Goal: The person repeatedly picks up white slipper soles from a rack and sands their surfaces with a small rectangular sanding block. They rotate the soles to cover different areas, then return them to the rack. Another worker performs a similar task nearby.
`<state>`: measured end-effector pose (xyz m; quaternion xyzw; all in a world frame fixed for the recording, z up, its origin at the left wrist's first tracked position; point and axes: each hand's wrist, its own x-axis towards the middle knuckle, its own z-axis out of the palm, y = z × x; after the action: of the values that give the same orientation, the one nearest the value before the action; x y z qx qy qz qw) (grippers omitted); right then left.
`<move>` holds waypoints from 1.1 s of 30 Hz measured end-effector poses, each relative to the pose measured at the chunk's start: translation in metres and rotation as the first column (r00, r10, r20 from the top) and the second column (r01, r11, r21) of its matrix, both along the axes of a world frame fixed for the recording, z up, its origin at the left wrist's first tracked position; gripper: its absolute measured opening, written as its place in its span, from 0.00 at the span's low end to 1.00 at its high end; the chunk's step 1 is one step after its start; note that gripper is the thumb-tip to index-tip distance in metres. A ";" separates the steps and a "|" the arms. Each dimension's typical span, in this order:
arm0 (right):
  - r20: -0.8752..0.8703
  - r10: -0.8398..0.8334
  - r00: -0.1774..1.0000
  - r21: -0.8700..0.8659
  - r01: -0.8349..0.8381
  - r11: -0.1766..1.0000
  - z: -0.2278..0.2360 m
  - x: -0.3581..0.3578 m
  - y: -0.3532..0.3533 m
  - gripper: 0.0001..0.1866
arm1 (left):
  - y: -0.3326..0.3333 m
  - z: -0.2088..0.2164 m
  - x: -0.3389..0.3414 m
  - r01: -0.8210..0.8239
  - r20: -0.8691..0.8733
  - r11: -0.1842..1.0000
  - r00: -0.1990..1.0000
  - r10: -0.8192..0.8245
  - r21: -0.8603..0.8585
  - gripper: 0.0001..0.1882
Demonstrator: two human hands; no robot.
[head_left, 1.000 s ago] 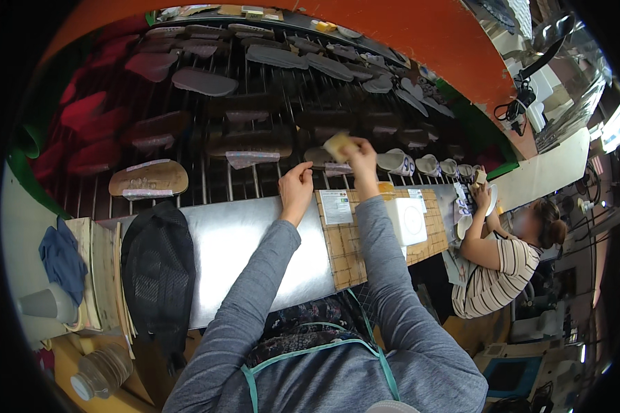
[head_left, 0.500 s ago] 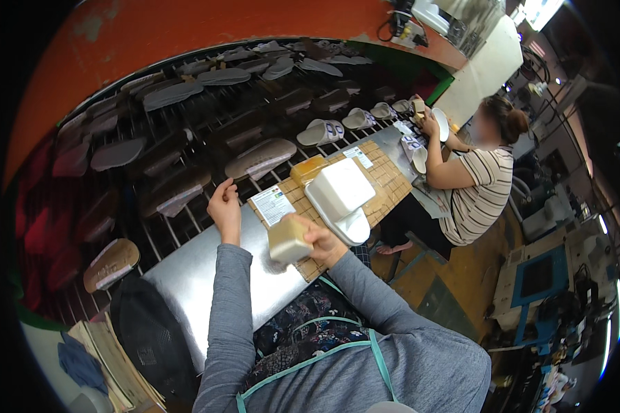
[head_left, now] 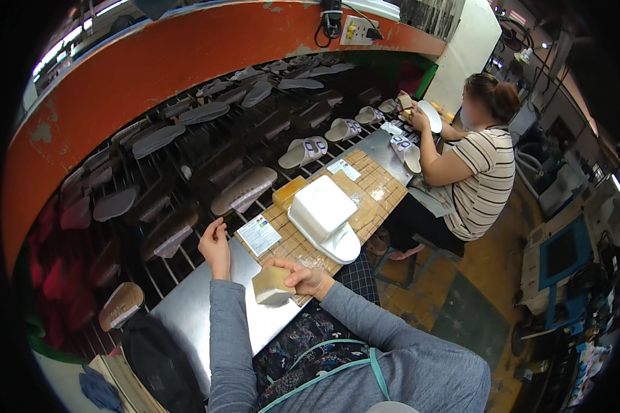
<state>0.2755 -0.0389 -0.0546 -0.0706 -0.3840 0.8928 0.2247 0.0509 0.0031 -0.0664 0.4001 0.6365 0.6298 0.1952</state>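
Observation:
My right hand [head_left: 303, 279] grips a beige block [head_left: 273, 284] that looks like a sponge, above the shiny metal table [head_left: 186, 323]. Over the table's far edge, beside the rack, my left hand [head_left: 215, 249] is raised with its fingers loosely bent and nothing visible in them. Just beyond it a shoe sole [head_left: 244, 191] with a pale edge lies on the bars. Right of my hands, a white box-shaped container [head_left: 324, 204] stands on a tan checked mat [head_left: 375, 180], with a white shoe sole [head_left: 342, 246] against its near side and a yellow block [head_left: 288, 193] behind it.
A metal rack [head_left: 176, 275] carries several soles and sandals [head_left: 303, 152] under an orange beam [head_left: 186, 55]. To the right a co-worker [head_left: 486, 172] sits holding a white sole [head_left: 430, 117] and a block. A black bag [head_left: 160, 361] stands at my left. A printed label [head_left: 258, 235] lies on the mat.
The view has shifted, showing more of the orange beam. My right hand still holds the block, now turned differently and less blurred. The fingers of my left hand have drawn closer together.

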 end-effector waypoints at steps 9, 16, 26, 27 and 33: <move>-0.158 0.059 0.986 -0.064 -0.070 0.996 -0.007 0.012 -0.004 0.40 | 0.001 -0.003 0.001 0.021 0.011 1.000 1.000 -0.021 0.000 0.11; -0.197 -0.005 0.980 -0.117 -0.018 0.993 -0.013 0.013 -0.003 0.42 | -0.002 0.000 0.003 0.021 -0.052 1.000 0.998 -0.020 0.015 0.11; -0.165 -0.012 0.986 -0.075 -0.001 0.997 -0.008 0.014 -0.004 0.41 | -0.003 0.007 0.007 0.022 -0.091 1.000 0.996 -0.023 -0.010 0.12; -0.168 -0.002 0.986 -0.075 -0.011 0.997 -0.009 0.014 -0.003 0.41 | -0.004 0.008 0.006 0.015 -0.134 0.998 0.991 -0.024 -0.067 0.13; -0.180 0.003 0.984 -0.074 -0.016 0.997 -0.011 0.014 -0.002 0.41 | -0.004 0.011 0.008 0.026 -0.092 0.997 0.995 -0.032 -0.067 0.16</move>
<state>0.2900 -0.0404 -0.0653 0.0036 -0.3286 0.9104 0.2514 0.0590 -0.0008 -0.0556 0.4317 0.6594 0.5862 0.1876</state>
